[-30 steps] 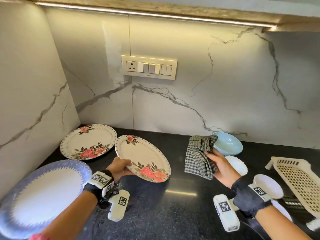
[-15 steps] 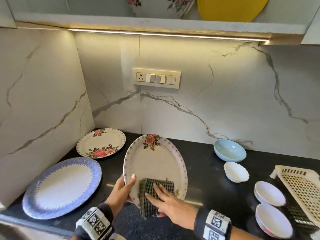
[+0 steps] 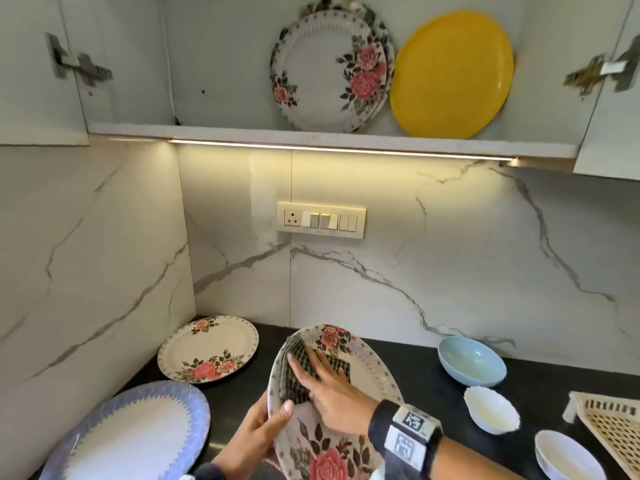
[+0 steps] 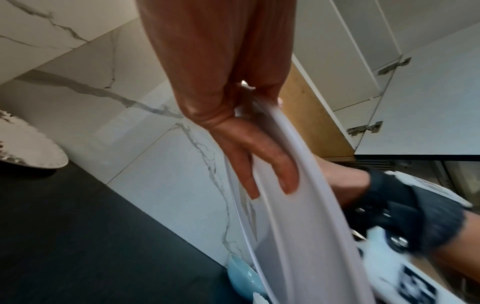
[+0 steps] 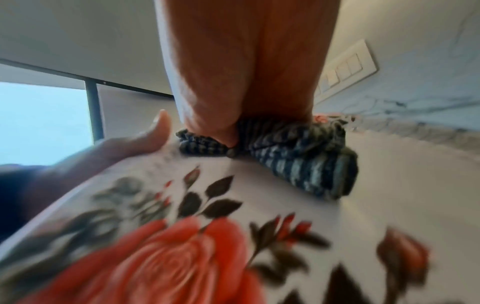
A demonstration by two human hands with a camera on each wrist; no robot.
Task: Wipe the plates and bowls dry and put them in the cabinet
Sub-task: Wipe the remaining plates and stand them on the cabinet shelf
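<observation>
On the dark counter at the near left lies a blue-rimmed plate (image 3: 128, 434), with a rose-patterned plate (image 3: 207, 348) flat behind it toward the corner. Just right of these, the left hand (image 3: 256, 434) grips the near-left rim of the oval rose plate (image 3: 363, 368), thumb over the face and fingers curled behind it, holding it tilted up off the counter with its long axis running from near to far. The right hand (image 3: 332, 386) lies flat on the folded checked cloth (image 3: 298, 368), fingers straight, pressing it against the plate's upper left face. Further right sit a pale blue bowl (image 3: 471, 362), a scalloped white bowl (image 3: 491, 408), another white bowl (image 3: 568, 455) and a cream rack (image 3: 613, 424).

The open cabinet (image 3: 311, 135) is directly above and beyond the plate, so the left hand, already carrying it, seems best placed to lift it there.
</observation>
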